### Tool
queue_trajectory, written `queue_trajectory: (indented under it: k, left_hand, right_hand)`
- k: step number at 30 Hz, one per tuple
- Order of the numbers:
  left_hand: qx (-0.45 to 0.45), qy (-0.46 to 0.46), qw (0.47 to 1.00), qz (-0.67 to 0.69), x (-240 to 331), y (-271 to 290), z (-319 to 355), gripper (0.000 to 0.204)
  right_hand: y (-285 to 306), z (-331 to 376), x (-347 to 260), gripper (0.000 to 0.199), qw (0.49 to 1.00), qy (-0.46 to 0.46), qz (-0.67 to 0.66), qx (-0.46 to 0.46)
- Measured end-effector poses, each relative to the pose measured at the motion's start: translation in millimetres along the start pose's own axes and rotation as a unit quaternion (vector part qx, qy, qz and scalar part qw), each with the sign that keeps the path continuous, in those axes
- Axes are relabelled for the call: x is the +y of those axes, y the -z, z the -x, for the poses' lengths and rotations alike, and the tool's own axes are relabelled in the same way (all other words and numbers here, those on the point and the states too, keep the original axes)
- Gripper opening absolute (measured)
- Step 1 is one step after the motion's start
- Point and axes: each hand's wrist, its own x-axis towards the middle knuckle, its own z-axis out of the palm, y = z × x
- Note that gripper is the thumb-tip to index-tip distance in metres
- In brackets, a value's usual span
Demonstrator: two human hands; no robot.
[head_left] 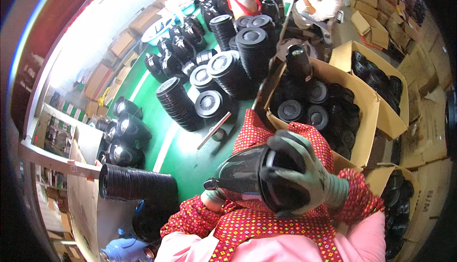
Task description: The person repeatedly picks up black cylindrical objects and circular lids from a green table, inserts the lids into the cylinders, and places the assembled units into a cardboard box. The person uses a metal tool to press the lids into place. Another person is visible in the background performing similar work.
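Across my lap lies a glossy black jug body, tilted on its side with its narrow end to the left. My right hand, in a pale grey-green glove with dark fingers, is closed round the wide end, where a round black base piece sits against the rim. Whether that piece is fully seated is hidden by the glove. My left hand is wrapped under the narrow end, its fingers mostly hidden. On the green table just ahead stands a T-shaped tool with a long bar and metal cylinder.
Stacks of black discs and several dark jug bodies crowd the table, with a red-and-white drinks cooler behind. A cardboard box of black parts is at my right. Nested black rings lie left. A co-worker sits far right.
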Motion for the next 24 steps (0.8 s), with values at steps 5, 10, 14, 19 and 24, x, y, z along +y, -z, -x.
queue_trajectory:
  k: [5,10,14,19,24]
  left_hand:
    - [-0.016,0.020,1.000,0.010,-3,-7,-24,0.056]
    - [0.099,-0.035,0.990,-0.094,-55,-3,-24,0.058]
    - [0.002,-0.079,0.959,-0.272,-61,-14,-23,0.060]
    - [0.102,-0.087,0.871,-0.473,-15,67,-27,0.049]
    - [0.241,0.014,0.658,-0.714,-38,181,-34,0.116]
  right_hand:
    - [-34,41,29,0.078,0.967,-0.109,-0.080,0.217]
    - [-22,54,66,0.054,0.899,-0.290,-0.226,0.239]
    - [11,54,126,0.029,0.891,-0.378,-0.117,0.224]
    - [-54,103,190,0.025,0.894,-0.418,-0.149,0.062]
    - [-51,80,168,0.032,0.895,-0.420,-0.137,0.060]
